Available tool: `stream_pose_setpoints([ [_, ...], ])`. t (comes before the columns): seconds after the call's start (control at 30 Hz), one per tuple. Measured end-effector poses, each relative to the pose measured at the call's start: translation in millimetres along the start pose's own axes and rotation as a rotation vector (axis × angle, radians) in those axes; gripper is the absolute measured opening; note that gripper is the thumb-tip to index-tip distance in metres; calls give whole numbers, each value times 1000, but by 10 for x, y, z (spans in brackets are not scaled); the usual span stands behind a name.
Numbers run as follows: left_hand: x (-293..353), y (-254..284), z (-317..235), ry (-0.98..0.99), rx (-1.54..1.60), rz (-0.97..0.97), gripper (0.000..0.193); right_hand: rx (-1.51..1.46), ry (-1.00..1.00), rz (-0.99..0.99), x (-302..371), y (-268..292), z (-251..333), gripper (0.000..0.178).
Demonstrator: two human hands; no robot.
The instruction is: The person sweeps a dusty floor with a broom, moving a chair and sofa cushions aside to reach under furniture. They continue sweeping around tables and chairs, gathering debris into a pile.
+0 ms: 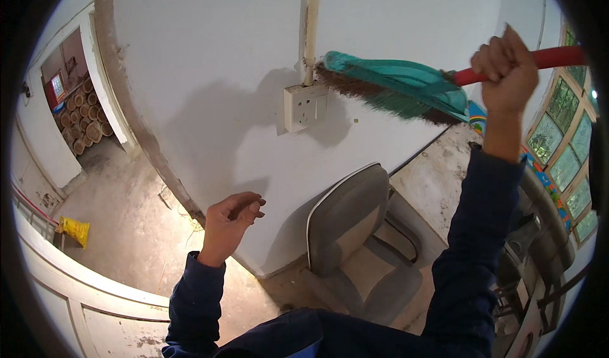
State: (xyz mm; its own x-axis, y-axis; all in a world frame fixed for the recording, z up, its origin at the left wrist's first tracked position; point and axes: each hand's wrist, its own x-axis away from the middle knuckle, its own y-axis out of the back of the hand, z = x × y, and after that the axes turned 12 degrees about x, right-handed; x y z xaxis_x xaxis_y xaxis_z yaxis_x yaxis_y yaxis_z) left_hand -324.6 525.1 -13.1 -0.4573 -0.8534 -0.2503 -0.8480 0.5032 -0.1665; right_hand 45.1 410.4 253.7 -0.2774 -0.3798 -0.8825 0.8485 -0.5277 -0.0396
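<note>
Raised at the upper right, my right hand (pixel 509 72) is closed round the red handle of a broom (pixel 406 84). Its green head with brown and green bristles reaches left, close to a white wall socket (pixel 306 107); I cannot tell whether the bristles touch the wall. My left hand (pixel 231 223) hangs in the air at the lower middle, fingers curved and apart, holding nothing. Behind it is the white wall (pixel 209 60), with shadows falling across it. A pale vertical conduit (pixel 311 22) runs down to the socket.
A grey office chair (pixel 355 231) stands below the broom, beside a stained pale tabletop (pixel 428 180). More dark chairs (pixel 539 225) crowd the right, under a window (pixel 561 123). At left, a doorway shows stacked logs (pixel 84 114); a yellow bag (pixel 75 231) is near the door.
</note>
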Motion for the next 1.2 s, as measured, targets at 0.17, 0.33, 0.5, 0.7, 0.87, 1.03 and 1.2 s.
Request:
stream_pose_setpoints([
  [0.17, 115, 89, -11, 2, -48, -43, 30, 10, -13, -10, 81, -222, -163, 37],
  [0.33, 205, 116, 43, -1, -74, -70, 26, 162, -95, -79, 78, 16, -266, 31],
  [0.5, 306, 145, 124, 31, -113, -127, 24, 276, -94, -54, 212, 121, -278, 33],
  [0.7, 246, 5, 396, 165, 4, -92, 30, -312, -110, 220, -105, 130, -265, 40],
  [0.87, 406, 13, 554, 252, -28, -88, 32, 114, -53, 31, 422, -67, -214, 38],
  [1.03, 601, 147, 825, 315, -13, -117, 28, 198, -285, -113, 943, 311, -743, 33],
  [1.2, 700, 213, 1040, 393, -16, -100, 26, 208, -485, -220, 1607, 330, -1456, 32],
])
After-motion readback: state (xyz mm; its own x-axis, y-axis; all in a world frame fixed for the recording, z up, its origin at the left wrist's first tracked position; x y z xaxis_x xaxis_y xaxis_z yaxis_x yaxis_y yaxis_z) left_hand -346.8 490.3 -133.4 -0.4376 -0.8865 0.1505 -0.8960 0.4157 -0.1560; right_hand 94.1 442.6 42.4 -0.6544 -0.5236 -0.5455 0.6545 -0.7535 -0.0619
